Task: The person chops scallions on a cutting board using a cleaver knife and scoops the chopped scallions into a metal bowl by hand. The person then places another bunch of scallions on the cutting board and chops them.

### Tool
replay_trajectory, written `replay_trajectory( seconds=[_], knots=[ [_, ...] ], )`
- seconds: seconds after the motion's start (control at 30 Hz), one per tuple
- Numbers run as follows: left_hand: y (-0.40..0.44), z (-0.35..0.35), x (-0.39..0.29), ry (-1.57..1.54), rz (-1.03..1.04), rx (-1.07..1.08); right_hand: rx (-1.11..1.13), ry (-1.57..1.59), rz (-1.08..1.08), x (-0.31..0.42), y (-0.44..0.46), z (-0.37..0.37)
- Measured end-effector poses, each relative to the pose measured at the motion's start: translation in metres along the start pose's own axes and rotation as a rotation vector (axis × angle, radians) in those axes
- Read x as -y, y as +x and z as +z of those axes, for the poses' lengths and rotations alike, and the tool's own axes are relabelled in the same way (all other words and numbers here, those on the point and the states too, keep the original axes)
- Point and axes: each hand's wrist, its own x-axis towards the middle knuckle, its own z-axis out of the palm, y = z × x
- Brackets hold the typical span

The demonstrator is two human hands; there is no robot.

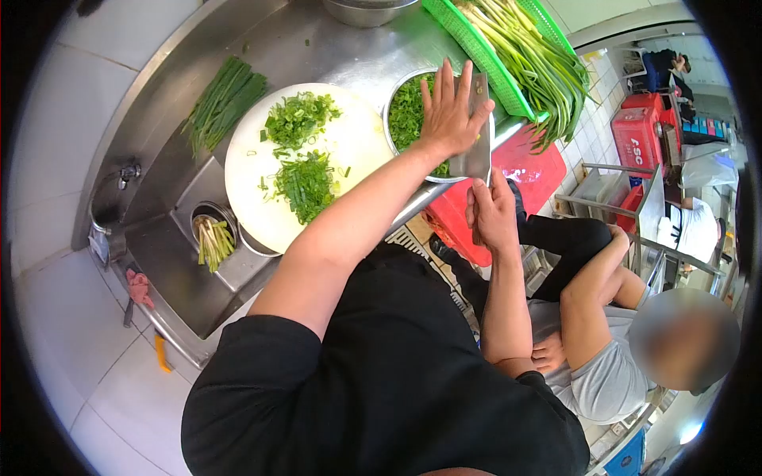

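Observation:
My right hand (495,213) is closed around the handle of a cleaver. The cleaver's broad blade (475,159) stands at the near side of a metal bowl (386,127) filled with chopped green onion (405,115). Over the bowl, my left hand (451,111) has its fingers stretched out, close against the blade; whether it touches the metal I cannot tell. To the left lies a round white cutting board (365,135) with two piles of chopped green onion, the upper pile (300,119) and the lower pile (305,186).
A green basket (484,51) of long green onions stands at the upper right. Cut green leaves (226,99) lie on the steel counter (341,47). White stalk ends (213,242) sit in a container by the sink (171,278). A seated person (595,317) is close on my right, near a red container (536,163).

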Motion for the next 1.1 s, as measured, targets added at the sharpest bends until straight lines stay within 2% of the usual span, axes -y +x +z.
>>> replay_trajectory(
  seconds=[0.1, 0.17, 0.2, 0.23, 0.3, 0.33, 0.43, 0.47, 0.57, 0.6, 0.67, 0.73, 0.8, 0.87, 0.9, 0.97, 1.0, 1.07, 1.1],
  knots=[
    [0.025, 0.003, 0.012, 0.038, 0.036, -0.007, 0.002, 0.045, 0.006, -0.002, -0.020, -0.013],
    [0.038, 0.009, 0.027, 0.135, -0.044, -0.011, -0.011, 0.065, 0.035, 0.000, -0.036, -0.025],
    [0.035, 0.006, 0.025, 0.216, -0.026, -0.166, -0.043, 0.004, 0.051, 0.011, -0.044, -0.026],
    [0.035, 0.001, 0.026, 0.213, -0.023, -0.165, -0.048, 0.004, 0.049, 0.010, -0.049, -0.030],
    [0.033, -0.011, 0.033, 0.173, -0.094, 0.143, -0.175, -0.276, 0.037, 0.007, -0.056, -0.034],
    [0.030, -0.014, 0.038, 0.188, -0.099, 0.142, -0.218, -0.206, 0.081, 0.014, -0.060, -0.028],
    [0.017, -0.020, 0.040, 0.157, 0.050, 0.237, -0.272, -0.377, -0.034, 0.010, -0.059, -0.024],
    [0.004, -0.025, 0.041, 0.196, 0.173, 0.122, -0.264, -0.374, -0.040, 0.011, -0.059, -0.021],
    [-0.012, -0.077, 0.038, 0.080, 0.278, 0.163, -0.270, -0.330, -0.110, 0.024, -0.061, -0.006],
    [-0.016, -0.097, 0.043, 0.043, 0.342, 0.152, -0.205, -0.281, -0.135, 0.024, -0.059, -0.001],
    [-0.031, -0.151, 0.047, -0.041, 0.215, 0.250, -0.111, -0.274, -0.166, 0.028, -0.052, 0.015],
    [-0.056, -0.200, 0.061, -0.040, 0.066, 0.165, -0.006, -0.401, -0.215, 0.021, -0.034, 0.038],
    [-0.083, -0.248, 0.071, -0.001, -0.004, 0.144, 0.022, -0.472, -0.511, 0.007, -0.009, 0.078],
    [-0.118, -0.278, 0.087, 0.055, 0.086, 0.034, 0.061, -0.644, -0.465, 0.008, 0.016, 0.113],
    [-0.136, -0.290, 0.098, 0.066, 0.091, 0.037, 0.034, -0.718, -0.514, 0.005, 0.032, 0.129],
    [-0.170, -0.303, 0.126, 0.048, -0.025, -0.143, 0.000, -0.776, -0.563, 0.006, 0.057, 0.158],
    [-0.184, -0.305, 0.142, 0.057, -0.018, -0.136, 0.033, -0.889, -0.514, 0.010, 0.067, 0.170],
    [-0.211, -0.302, 0.170, 0.361, -0.143, -0.310, 0.092, -1.042, -0.469, 0.016, 0.066, 0.190],
    [-0.222, -0.296, 0.174, 0.360, -0.140, -0.310, 0.089, -1.042, -0.469, 0.013, 0.063, 0.193]
  ],
)
